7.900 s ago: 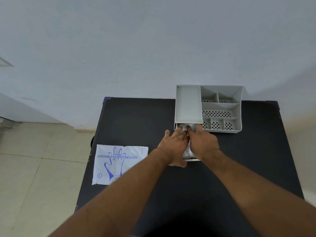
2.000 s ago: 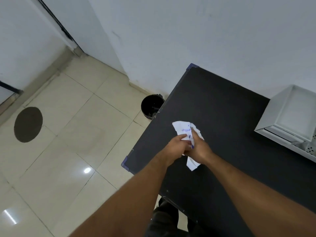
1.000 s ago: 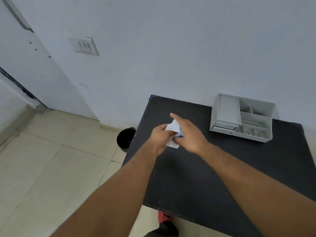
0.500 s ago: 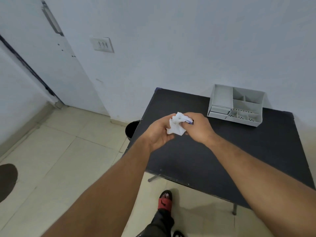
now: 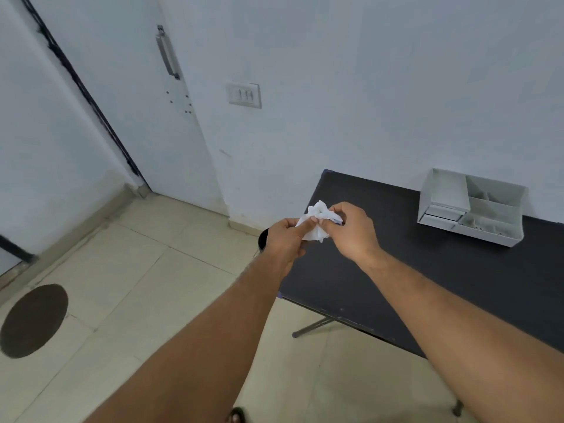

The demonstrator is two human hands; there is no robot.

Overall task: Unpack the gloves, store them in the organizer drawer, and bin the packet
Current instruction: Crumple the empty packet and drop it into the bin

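The crumpled white plastic glove packet [image 5: 317, 222] is light and springy, so it could unfurl or drift wide of the small black bin [image 5: 263, 238], which shows only as a sliver behind the left hand [image 5: 285, 241]. Left hand and right hand [image 5: 354, 230] both pinch the packet closed, held above the black table's [image 5: 427, 270] left edge, well left of the grey plastic organizer [image 5: 471, 206].

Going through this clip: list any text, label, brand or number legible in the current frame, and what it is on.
None can be read.
Crumpled packet, pinched between left hand and right hand: only a blue scrap of print shows, illegible.
Organizer and wall switch plate: no markings visible.
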